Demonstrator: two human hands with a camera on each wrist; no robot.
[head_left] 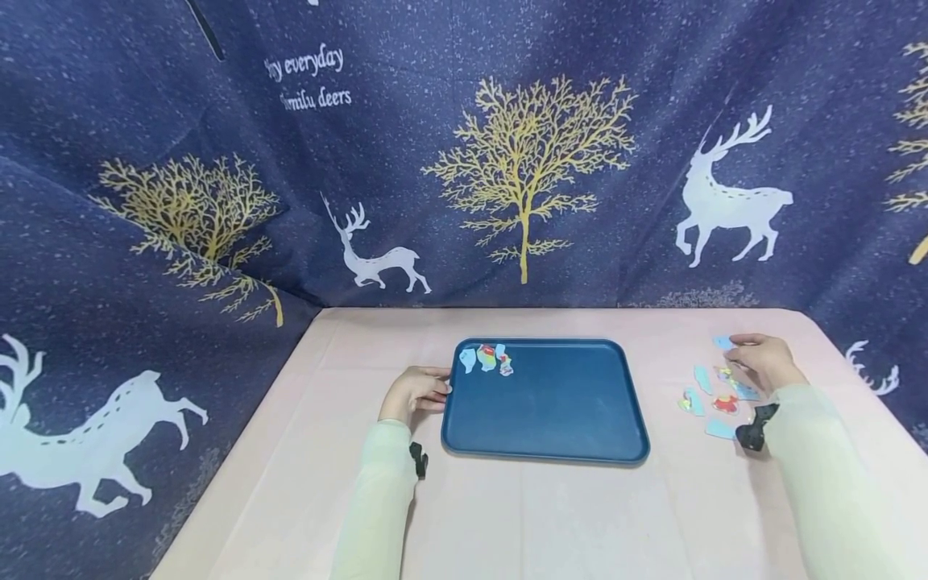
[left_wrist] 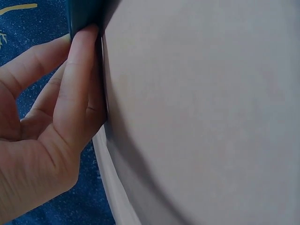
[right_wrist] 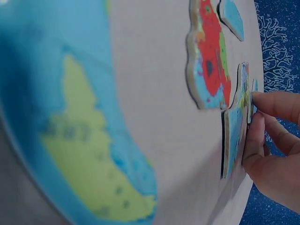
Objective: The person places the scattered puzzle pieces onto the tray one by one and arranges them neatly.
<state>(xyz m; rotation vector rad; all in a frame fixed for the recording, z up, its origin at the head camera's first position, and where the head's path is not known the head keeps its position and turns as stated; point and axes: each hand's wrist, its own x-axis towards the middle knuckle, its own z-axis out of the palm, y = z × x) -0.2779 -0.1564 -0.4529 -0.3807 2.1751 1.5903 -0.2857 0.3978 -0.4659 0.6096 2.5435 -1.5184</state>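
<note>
My left hand [head_left: 418, 390] grips the left rim of a dark blue tray [head_left: 544, 411], with thumb and fingertips at its edge in the left wrist view. Three puzzle pieces lie in the tray's far left corner, among them a red and yellow one [head_left: 486, 358]. At the far right of the table my right hand [head_left: 763, 356] pinches a light blue puzzle piece [head_left: 722, 342] between thumb and fingertips. Just nearer lie several loose map-printed pieces, including a red one [head_left: 726, 404] and a plain blue one [head_left: 720, 428]. A yellow-and-blue piece [right_wrist: 79, 154] looms close in the right wrist view.
A pale pink cloth [head_left: 551, 515] covers the table. Behind it and at the left hangs a dark blue curtain [head_left: 391, 161] with deer and trees. Each wrist wears a black camera mount, the right one [head_left: 756, 428] close beside the loose pieces.
</note>
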